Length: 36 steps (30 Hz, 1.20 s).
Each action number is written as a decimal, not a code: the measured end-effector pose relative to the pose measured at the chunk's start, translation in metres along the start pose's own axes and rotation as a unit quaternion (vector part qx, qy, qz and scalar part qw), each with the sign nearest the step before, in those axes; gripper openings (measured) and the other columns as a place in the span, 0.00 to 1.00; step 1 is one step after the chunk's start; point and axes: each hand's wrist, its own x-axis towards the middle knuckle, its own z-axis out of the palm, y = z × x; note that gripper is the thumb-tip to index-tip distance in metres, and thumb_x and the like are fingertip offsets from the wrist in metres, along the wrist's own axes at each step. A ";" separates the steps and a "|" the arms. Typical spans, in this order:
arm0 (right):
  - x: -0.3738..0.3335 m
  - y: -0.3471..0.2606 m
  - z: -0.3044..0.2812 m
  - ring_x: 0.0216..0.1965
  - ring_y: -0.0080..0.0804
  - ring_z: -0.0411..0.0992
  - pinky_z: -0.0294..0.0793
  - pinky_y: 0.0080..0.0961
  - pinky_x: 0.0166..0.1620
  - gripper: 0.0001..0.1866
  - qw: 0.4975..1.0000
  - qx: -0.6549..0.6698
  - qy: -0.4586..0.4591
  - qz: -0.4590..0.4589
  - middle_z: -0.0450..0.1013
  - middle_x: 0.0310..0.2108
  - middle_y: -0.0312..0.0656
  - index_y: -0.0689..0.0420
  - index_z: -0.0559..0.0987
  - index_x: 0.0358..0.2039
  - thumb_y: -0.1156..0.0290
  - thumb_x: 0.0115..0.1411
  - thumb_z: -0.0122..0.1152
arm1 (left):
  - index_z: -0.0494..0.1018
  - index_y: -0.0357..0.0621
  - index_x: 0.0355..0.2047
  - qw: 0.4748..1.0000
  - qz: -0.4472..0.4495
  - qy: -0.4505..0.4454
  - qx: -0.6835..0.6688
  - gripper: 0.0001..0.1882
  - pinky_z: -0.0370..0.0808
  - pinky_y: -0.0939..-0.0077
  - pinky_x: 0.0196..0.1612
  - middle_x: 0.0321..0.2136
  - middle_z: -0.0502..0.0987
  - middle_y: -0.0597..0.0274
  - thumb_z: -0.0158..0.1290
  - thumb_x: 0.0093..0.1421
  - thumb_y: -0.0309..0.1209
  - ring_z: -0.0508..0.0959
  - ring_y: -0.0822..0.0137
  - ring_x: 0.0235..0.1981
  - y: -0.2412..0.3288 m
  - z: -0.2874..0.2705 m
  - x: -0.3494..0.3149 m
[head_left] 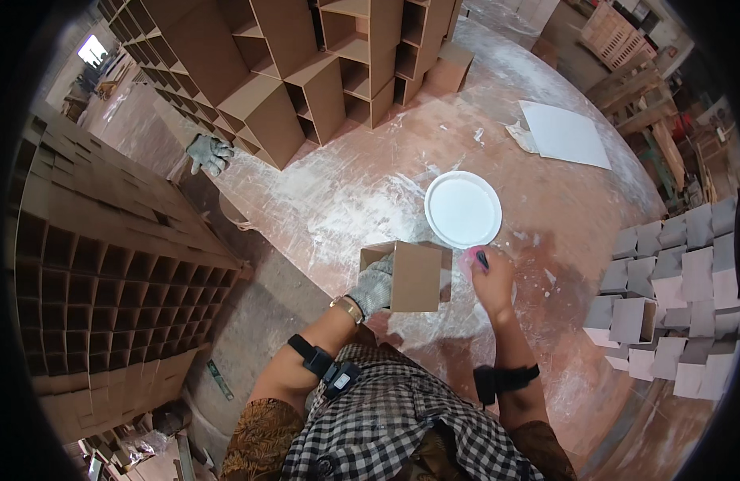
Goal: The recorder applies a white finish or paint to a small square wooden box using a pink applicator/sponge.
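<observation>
My left hand [375, 290], in a grey knit glove, reaches into the open side of a small brown cardboard box [415, 277] and holds it just above the table. Its fingers are partly hidden by the box wall. My bare right hand [495, 282] is closed around a small pink tool with a dark end [470, 260]; its exact kind is unclear. That hand is just right of the box, at the near rim of a round white shallow dish [463, 210].
The round table [362, 192] is smeared with white residue. Stacked open brown boxes [266, 112] stand at its far left, beside a loose grey glove [209, 154]. A white sheet [565, 135] lies far right. Grey-white boxes [666, 289] pile at right; a box wall [105, 280] rises at left.
</observation>
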 end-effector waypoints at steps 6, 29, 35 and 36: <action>-0.061 -0.045 0.008 0.31 0.49 0.70 0.71 0.37 0.34 0.17 0.967 0.152 -0.005 -0.203 0.72 0.32 0.48 0.57 0.76 0.37 0.80 0.42 0.54 | 0.67 0.44 0.50 0.984 0.079 0.150 -0.046 0.27 0.64 0.64 0.53 0.49 0.68 0.48 0.53 0.51 0.42 0.67 0.52 0.51 -0.028 0.031 0.001; -0.061 -0.054 0.033 0.37 0.47 0.70 0.70 0.36 0.40 0.18 0.937 0.227 0.014 -0.267 0.72 0.34 0.48 0.58 0.75 0.39 0.80 0.44 0.54 | 0.66 0.43 0.50 0.985 0.075 0.147 0.042 0.28 0.67 0.65 0.51 0.48 0.69 0.49 0.55 0.51 0.42 0.70 0.53 0.49 -0.019 0.026 -0.001; -0.011 -0.054 0.050 0.37 0.48 0.69 0.66 0.38 0.41 0.19 0.966 0.154 0.083 -0.189 0.72 0.35 0.49 0.59 0.75 0.40 0.79 0.43 0.53 | 0.65 0.44 0.51 0.985 -0.003 0.068 -0.156 0.31 0.65 0.68 0.52 0.49 0.68 0.49 0.55 0.49 0.45 0.69 0.55 0.51 -0.029 0.033 0.003; -0.022 -0.061 0.048 0.36 0.48 0.69 0.66 0.38 0.40 0.19 0.955 0.157 0.040 -0.247 0.71 0.37 0.48 0.59 0.74 0.41 0.78 0.44 0.54 | 0.65 0.44 0.52 0.985 -0.013 0.047 -0.165 0.31 0.65 0.68 0.53 0.50 0.68 0.49 0.55 0.49 0.44 0.68 0.54 0.51 -0.033 0.035 0.004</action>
